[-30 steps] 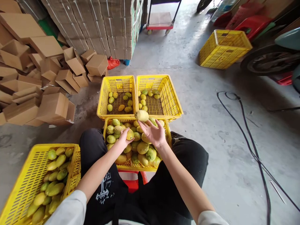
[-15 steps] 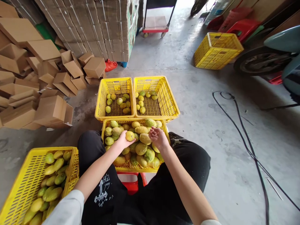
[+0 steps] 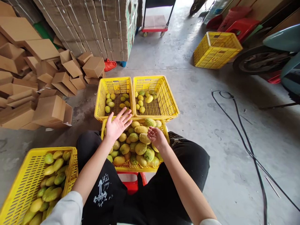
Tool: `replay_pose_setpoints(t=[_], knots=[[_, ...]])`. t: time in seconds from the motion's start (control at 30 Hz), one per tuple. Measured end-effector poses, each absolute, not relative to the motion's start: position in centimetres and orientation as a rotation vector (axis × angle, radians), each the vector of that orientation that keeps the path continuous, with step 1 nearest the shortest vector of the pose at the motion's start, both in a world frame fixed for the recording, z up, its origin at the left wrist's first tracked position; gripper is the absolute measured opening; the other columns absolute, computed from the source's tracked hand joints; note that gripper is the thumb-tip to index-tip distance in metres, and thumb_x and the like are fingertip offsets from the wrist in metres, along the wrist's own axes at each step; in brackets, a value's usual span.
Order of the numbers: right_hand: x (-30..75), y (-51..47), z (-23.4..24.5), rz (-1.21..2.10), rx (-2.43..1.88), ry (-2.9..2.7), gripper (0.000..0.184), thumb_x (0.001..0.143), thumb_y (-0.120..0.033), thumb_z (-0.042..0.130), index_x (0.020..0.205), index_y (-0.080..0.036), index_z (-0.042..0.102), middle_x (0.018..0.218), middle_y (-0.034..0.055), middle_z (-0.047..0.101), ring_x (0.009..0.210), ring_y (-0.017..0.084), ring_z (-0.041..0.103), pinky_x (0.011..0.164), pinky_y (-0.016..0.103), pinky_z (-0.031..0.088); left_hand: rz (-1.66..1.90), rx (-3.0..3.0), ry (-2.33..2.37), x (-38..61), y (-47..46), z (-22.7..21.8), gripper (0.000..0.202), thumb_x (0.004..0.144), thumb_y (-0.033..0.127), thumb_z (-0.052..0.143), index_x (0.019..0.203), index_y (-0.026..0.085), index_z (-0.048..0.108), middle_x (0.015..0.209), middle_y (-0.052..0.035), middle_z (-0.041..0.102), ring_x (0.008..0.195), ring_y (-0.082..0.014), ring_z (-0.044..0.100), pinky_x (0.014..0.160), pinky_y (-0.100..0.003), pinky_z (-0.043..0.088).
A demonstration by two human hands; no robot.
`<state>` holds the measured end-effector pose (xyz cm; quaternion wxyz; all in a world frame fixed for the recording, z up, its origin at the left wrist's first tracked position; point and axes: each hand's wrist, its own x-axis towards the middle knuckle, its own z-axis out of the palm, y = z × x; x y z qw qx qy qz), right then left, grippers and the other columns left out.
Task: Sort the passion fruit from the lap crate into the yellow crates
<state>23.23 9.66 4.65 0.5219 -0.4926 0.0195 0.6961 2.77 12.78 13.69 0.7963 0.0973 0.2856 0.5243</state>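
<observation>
My left hand (image 3: 116, 126) is held palm up with its fingers spread and nothing in it, over the back left of a yellow crate (image 3: 131, 169) between my knees. That crate is heaped with oval yellow-green fruits (image 3: 141, 148). Above its right side, my right hand (image 3: 157, 137) is empty, palm up with loosely curled fingers. Two more yellow crates stand just beyond: the left crate (image 3: 100, 100) and the right crate (image 3: 170, 98), each with a few fruits on its floor. One yellow fruit (image 3: 148, 99) shows inside the right crate; whether it is airborne or resting, I cannot tell.
Another yellow crate (image 3: 21, 175) at my left holds longer fruits (image 3: 52, 194). Cardboard boxes (image 3: 49, 111) lie piled at the left, near a tall strapped stack (image 3: 93, 28). A black cable (image 3: 246, 137) crosses the floor at right, near a motorbike (image 3: 281, 43) and a yellow crate (image 3: 215, 51).
My left hand has let go of a yellow fruit, opened and moved forward and left. A yellow fruit now appears in the right far crate. My right hand has hardly moved.
</observation>
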Motion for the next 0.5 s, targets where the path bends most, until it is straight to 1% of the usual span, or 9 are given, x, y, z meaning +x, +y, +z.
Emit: replay_pose_setpoints(t=[0.13,0.27,0.37,0.5], knots=[[23.0,9.7,5.1,1.669,-1.206,0.063,0.012,0.075,-0.011,0.05,0.078,-0.02,0.056,0.055,-0.0025,0.06,0.047,0.008,0.056,0.045,0.018,0.05,1.188,0.081,0.664,2.0,13.3,11.7,0.037,0.082,0.028,0.045,0.115,0.017,0.058,0.106,-0.0086,0.067,0.096,-0.0177,0.062,0.081,-0.03,0.049],[22.9,9.7,5.4,1.662,-1.219,0.068,0.012,0.075,-0.011,0.049,0.077,-0.02,0.057,0.054,-0.0025,0.06,0.046,0.008,0.056,0.045,0.017,0.05,1.08,-0.025,0.85,1.6,13.5,10.2,0.036,0.076,0.015,0.046,0.109,0.011,0.059,0.091,-0.0079,0.069,0.08,-0.0138,0.064,0.071,-0.024,0.05],[22.9,9.7,5.6,1.659,-1.221,0.068,0.013,0.075,-0.01,0.048,0.077,-0.019,0.057,0.055,-0.0022,0.06,0.046,0.007,0.055,0.045,0.016,0.049,1.009,-0.034,0.903,1.8,13.3,9.9,0.035,0.074,0.011,0.046,0.106,0.012,0.061,0.087,-0.0078,0.069,0.075,-0.0136,0.063,0.068,-0.024,0.05],[22.9,9.7,5.7,1.653,-1.224,0.061,0.013,0.075,-0.01,0.049,0.077,-0.02,0.057,0.055,-0.002,0.06,0.045,0.008,0.054,0.044,0.017,0.049,0.982,-0.023,0.897,2.1,13.1,9.8,0.028,0.075,0.011,0.046,0.097,0.012,0.063,0.084,-0.0076,0.068,0.073,-0.0133,0.063,0.067,-0.023,0.049]])
